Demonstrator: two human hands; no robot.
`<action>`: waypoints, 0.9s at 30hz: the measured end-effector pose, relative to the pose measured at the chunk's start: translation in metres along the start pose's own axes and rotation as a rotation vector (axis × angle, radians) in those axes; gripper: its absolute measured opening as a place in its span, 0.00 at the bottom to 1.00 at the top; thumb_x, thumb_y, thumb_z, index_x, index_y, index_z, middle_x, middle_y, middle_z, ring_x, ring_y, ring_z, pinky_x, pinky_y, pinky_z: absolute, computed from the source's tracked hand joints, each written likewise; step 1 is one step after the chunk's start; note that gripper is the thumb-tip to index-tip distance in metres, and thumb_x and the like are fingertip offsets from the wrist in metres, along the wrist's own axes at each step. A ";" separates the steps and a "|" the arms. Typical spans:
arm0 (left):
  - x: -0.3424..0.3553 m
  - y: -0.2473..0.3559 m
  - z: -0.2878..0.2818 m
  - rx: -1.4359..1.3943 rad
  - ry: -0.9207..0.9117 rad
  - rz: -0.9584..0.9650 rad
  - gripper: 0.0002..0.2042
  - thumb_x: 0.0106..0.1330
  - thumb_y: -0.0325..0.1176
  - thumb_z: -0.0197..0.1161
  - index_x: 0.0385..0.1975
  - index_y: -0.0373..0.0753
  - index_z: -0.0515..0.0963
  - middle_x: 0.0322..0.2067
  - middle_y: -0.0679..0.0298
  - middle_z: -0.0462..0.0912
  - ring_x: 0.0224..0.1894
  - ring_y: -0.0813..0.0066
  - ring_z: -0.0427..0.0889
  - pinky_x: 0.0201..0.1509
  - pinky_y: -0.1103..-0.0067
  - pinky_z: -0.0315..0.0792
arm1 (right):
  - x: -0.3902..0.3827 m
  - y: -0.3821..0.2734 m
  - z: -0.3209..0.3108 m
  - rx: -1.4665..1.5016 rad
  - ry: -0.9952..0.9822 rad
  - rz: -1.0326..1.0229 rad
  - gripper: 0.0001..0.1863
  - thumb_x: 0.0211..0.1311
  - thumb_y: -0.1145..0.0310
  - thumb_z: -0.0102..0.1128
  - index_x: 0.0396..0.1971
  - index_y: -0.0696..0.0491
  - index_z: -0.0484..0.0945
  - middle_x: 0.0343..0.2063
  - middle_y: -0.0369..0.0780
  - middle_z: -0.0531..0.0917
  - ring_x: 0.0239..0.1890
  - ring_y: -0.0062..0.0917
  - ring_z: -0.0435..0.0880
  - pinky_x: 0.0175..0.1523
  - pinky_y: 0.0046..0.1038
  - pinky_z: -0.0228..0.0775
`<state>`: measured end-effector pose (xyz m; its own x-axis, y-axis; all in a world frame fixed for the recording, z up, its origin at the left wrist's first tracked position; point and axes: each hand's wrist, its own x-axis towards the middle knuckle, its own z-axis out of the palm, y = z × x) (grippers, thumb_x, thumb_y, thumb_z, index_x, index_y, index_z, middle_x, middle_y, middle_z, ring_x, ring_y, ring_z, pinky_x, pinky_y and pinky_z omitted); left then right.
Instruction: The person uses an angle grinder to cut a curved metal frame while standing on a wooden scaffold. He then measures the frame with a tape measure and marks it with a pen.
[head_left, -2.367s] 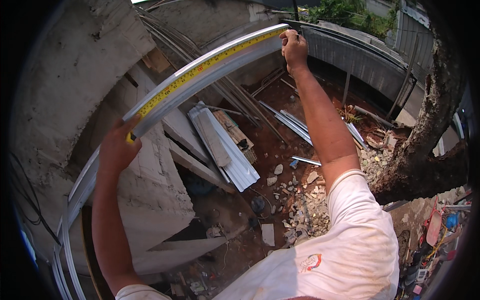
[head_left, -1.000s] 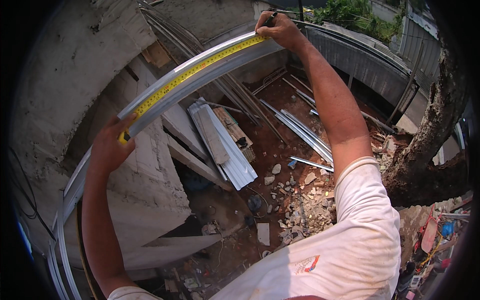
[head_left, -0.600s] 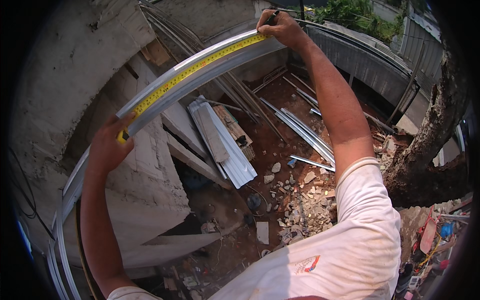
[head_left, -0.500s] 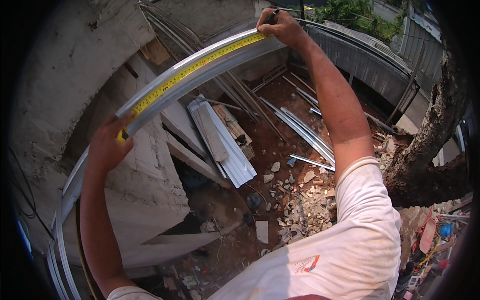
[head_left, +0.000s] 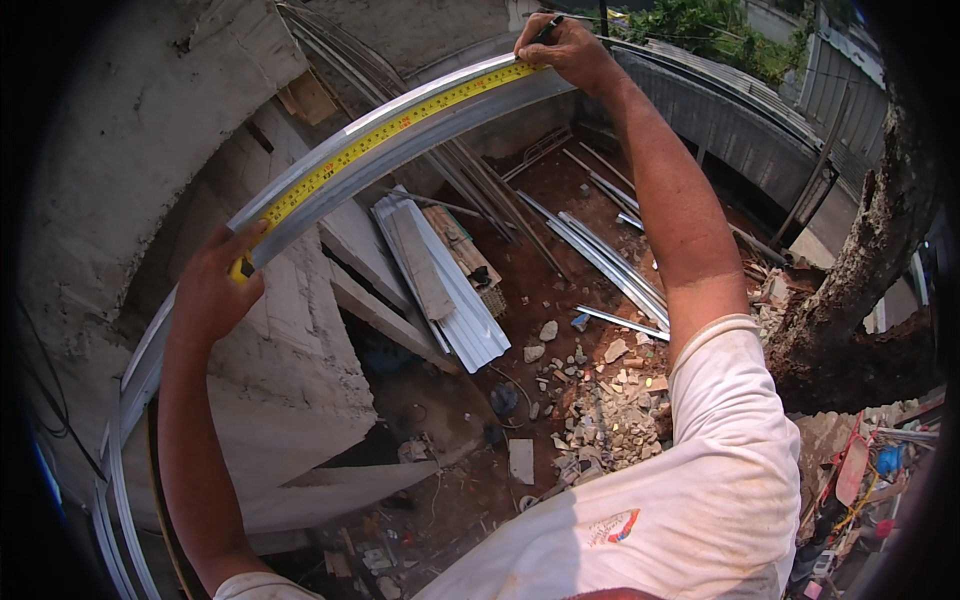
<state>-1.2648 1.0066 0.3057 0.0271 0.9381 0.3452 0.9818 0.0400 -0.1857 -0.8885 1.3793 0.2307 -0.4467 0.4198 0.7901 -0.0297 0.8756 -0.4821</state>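
A long silver metal channel runs from the lower left up to the top middle. Along it lies the extended yellow blade of a tape measure. My left hand is closed around the tape measure's yellow case at the channel's left part. At the blade's far right end, my right hand is closed on a dark pen or marker. The fingertips of that hand touch the channel's upper edge beside the blade. The pen's tip is hidden by the fingers.
Below are corrugated metal sheets, silver metal bars on reddish soil and broken rubble. A rough concrete wall stands left. A thick tree trunk rises on the right, near a heap of mixed debris.
Both hands keep their grip at nearly the same places. The ground below has shifted very slightly in view; otherwise little differs.
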 end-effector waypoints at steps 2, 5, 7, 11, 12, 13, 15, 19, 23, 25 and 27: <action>0.001 0.000 0.000 -0.008 0.004 0.003 0.31 0.50 0.25 0.68 0.60 0.45 0.77 0.47 0.50 0.79 0.47 0.51 0.82 0.54 0.65 0.76 | 0.000 0.001 -0.002 0.000 0.002 -0.007 0.05 0.65 0.67 0.66 0.34 0.52 0.82 0.31 0.32 0.82 0.39 0.18 0.80 0.49 0.27 0.72; 0.001 0.003 -0.001 -0.022 -0.018 -0.022 0.31 0.51 0.22 0.64 0.61 0.43 0.77 0.46 0.49 0.78 0.47 0.51 0.81 0.54 0.66 0.74 | 0.000 0.000 -0.003 0.000 0.002 -0.013 0.05 0.64 0.67 0.66 0.33 0.52 0.82 0.31 0.32 0.82 0.39 0.18 0.80 0.49 0.27 0.72; 0.002 0.001 0.000 -0.019 -0.016 -0.015 0.31 0.51 0.22 0.64 0.61 0.43 0.77 0.46 0.48 0.78 0.47 0.51 0.81 0.54 0.66 0.74 | 0.000 -0.003 -0.002 0.007 0.011 0.010 0.04 0.63 0.68 0.66 0.33 0.52 0.82 0.30 0.33 0.82 0.38 0.19 0.80 0.48 0.27 0.72; 0.001 0.004 -0.001 -0.010 -0.006 -0.017 0.31 0.50 0.25 0.68 0.60 0.45 0.77 0.46 0.50 0.79 0.47 0.51 0.82 0.54 0.66 0.75 | -0.002 -0.013 0.000 0.038 0.050 0.089 0.03 0.61 0.70 0.66 0.32 0.52 0.81 0.30 0.33 0.83 0.37 0.20 0.80 0.46 0.27 0.73; 0.001 0.003 0.000 -0.013 -0.004 -0.016 0.31 0.50 0.25 0.68 0.60 0.45 0.77 0.46 0.50 0.79 0.47 0.51 0.82 0.54 0.66 0.75 | -0.002 -0.015 0.000 0.048 0.064 0.113 0.03 0.61 0.70 0.66 0.32 0.52 0.81 0.30 0.34 0.83 0.37 0.20 0.81 0.45 0.27 0.73; 0.001 0.002 0.000 -0.015 -0.001 -0.015 0.31 0.50 0.25 0.67 0.60 0.45 0.77 0.46 0.50 0.79 0.47 0.51 0.82 0.54 0.66 0.75 | -0.003 -0.019 0.001 0.056 0.074 0.140 0.03 0.60 0.71 0.66 0.32 0.52 0.81 0.29 0.34 0.83 0.36 0.20 0.81 0.45 0.28 0.73; 0.001 0.001 0.000 -0.017 -0.001 -0.013 0.31 0.51 0.25 0.67 0.60 0.45 0.77 0.47 0.50 0.79 0.47 0.51 0.82 0.54 0.65 0.75 | -0.003 -0.025 0.001 0.065 0.093 0.174 0.03 0.59 0.72 0.67 0.32 0.52 0.81 0.29 0.34 0.83 0.36 0.20 0.81 0.44 0.28 0.74; 0.002 0.002 0.001 -0.009 -0.017 -0.025 0.31 0.51 0.25 0.66 0.61 0.46 0.77 0.47 0.49 0.79 0.48 0.50 0.81 0.55 0.65 0.75 | -0.004 -0.029 -0.001 0.080 0.118 0.217 0.04 0.57 0.74 0.67 0.31 0.52 0.81 0.28 0.35 0.83 0.34 0.21 0.81 0.42 0.28 0.74; 0.002 0.001 0.001 -0.001 -0.011 -0.018 0.31 0.51 0.26 0.66 0.61 0.46 0.77 0.47 0.48 0.79 0.48 0.49 0.81 0.55 0.65 0.75 | -0.004 -0.031 0.000 0.096 0.118 0.218 0.04 0.55 0.75 0.67 0.31 0.52 0.81 0.28 0.35 0.83 0.33 0.21 0.81 0.41 0.28 0.75; 0.002 0.002 0.001 -0.005 -0.006 -0.021 0.31 0.51 0.26 0.66 0.61 0.46 0.77 0.47 0.48 0.79 0.48 0.49 0.81 0.55 0.65 0.75 | -0.004 -0.031 0.000 0.104 0.110 0.223 0.05 0.55 0.75 0.67 0.31 0.52 0.81 0.28 0.35 0.83 0.33 0.21 0.81 0.41 0.27 0.74; 0.001 0.002 0.002 -0.006 -0.004 -0.021 0.31 0.51 0.26 0.66 0.61 0.46 0.77 0.47 0.49 0.79 0.48 0.49 0.81 0.55 0.65 0.75 | -0.004 -0.029 0.000 0.113 0.104 0.212 0.05 0.55 0.75 0.67 0.31 0.52 0.81 0.28 0.35 0.83 0.33 0.21 0.81 0.41 0.27 0.74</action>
<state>-1.2635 1.0083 0.3040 0.0061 0.9386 0.3451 0.9832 0.0573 -0.1732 -0.8859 1.3526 0.2418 -0.3590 0.6190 0.6986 -0.0477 0.7353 -0.6761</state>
